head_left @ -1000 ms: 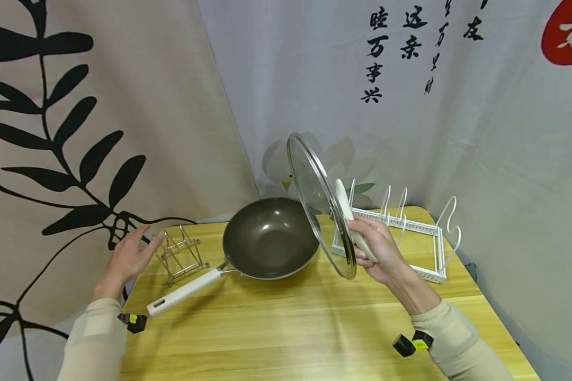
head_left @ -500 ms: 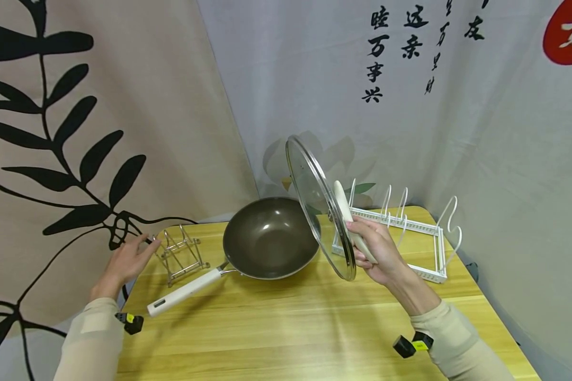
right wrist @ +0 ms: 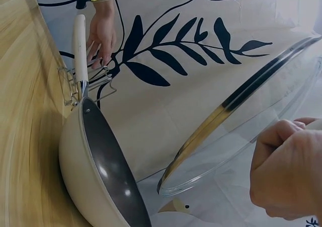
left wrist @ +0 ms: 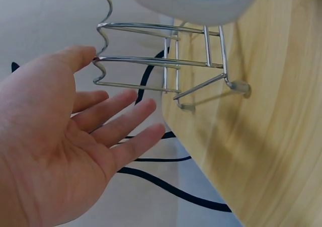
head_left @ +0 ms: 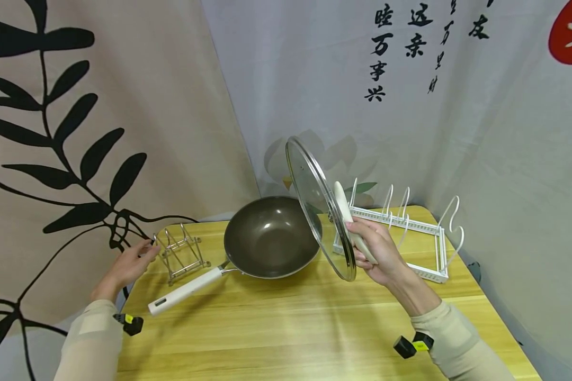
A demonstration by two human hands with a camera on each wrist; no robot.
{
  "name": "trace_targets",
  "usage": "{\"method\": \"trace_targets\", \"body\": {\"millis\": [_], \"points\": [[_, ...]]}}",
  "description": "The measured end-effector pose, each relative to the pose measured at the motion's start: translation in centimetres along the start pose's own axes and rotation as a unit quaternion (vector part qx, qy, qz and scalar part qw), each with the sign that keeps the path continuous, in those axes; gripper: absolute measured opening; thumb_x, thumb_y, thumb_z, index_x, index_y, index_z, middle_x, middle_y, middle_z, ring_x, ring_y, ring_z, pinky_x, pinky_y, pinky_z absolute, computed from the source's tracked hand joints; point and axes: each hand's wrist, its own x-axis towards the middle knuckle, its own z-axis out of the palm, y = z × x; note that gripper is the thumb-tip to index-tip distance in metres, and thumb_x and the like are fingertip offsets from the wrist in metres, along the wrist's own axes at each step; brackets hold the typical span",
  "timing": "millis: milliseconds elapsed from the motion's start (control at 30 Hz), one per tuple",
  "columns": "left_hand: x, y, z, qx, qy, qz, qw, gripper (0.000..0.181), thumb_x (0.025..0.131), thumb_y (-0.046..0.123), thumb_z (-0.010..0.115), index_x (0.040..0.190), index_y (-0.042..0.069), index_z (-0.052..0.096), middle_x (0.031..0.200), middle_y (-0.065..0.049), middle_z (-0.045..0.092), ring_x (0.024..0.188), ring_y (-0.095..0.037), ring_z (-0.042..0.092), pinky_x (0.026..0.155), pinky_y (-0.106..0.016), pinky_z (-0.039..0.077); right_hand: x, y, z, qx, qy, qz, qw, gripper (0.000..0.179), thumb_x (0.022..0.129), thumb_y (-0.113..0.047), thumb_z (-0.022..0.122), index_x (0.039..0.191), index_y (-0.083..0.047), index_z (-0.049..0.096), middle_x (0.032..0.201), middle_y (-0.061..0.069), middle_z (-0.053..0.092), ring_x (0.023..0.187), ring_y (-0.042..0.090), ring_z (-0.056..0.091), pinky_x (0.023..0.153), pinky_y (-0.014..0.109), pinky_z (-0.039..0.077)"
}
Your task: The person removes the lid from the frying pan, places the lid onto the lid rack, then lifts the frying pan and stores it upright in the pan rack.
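The step in hand looks like lid handling, with a reach toward a holder. The person's right grip [head_left: 378,251] is closed round the handle [head_left: 341,200] of the glass lid [head_left: 316,196], which is held steeply tilted above the surface [head_left: 286,338], toward its far edge. The left grip [head_left: 127,266] is open, fingers loosely extended, with the thumb apparently touching the wavy end of the small wire rack [left wrist: 151,60] at the surface's far left corner. Any lift or shift of that rack would seem to call for those fingers to curl round its wires.

The wok [head_left: 271,243] sits near the far edge, between the wire rack and the white rack [head_left: 429,273] by the far right corner. It lies between the lid and the wire rack, its pan handle [head_left: 186,291] pointing toward the left edge, just beside that rack.
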Motion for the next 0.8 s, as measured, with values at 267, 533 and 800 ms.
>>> {"method": "trace_targets", "body": {"millis": [267, 533, 800], "points": [[0.11, 0.1, 0.55, -0.073, -0.007, 0.02, 0.9971, 0.091, 0.122, 0.058, 0.035, 0.175, -0.011, 0.013, 0.163, -0.044, 0.051, 0.143, -0.058, 0.064, 0.11, -0.064, 0.063, -0.07, 0.1, -0.01, 0.007, 0.0, -0.001, 1.0, 0.029, 0.115, -0.013, 0.05, 0.136, -0.009, 0.069, 0.069, -0.007, 0.055, 0.046, -0.001, 0.042, 0.038, 0.014, 0.028], [0.41, 0.03, 0.85, -0.097, 0.0, 0.027, 0.9949, 0.087, 0.122, 0.054, 0.038, 0.177, -0.009, 0.012, 0.161, -0.041, 0.055, 0.135, -0.051, 0.072, 0.106, -0.059, 0.067, 0.08, 0.03, 0.21, 0.01, -0.002, -0.004, 0.9999, 0.028, 0.114, -0.013, 0.051, 0.134, -0.009, 0.07, 0.07, -0.007, 0.055, 0.046, -0.001, 0.042, 0.039, 0.015, 0.026], [0.35, 0.07, 0.86, -0.097, 0.002, 0.024, 0.995, 0.084, 0.123, 0.05, 0.04, 0.175, -0.011, 0.015, 0.155, -0.043, 0.058, 0.121, -0.041, 0.08, 0.095, -0.045, 0.071, 0.45, 0.1, 0.34, 0.012, -0.018, 0.001, 0.9998, 0.021, 0.117, -0.014, 0.049, 0.128, -0.007, 0.066, 0.071, -0.008, 0.053, 0.048, -0.001, 0.043, 0.038, 0.013, 0.028]]}}
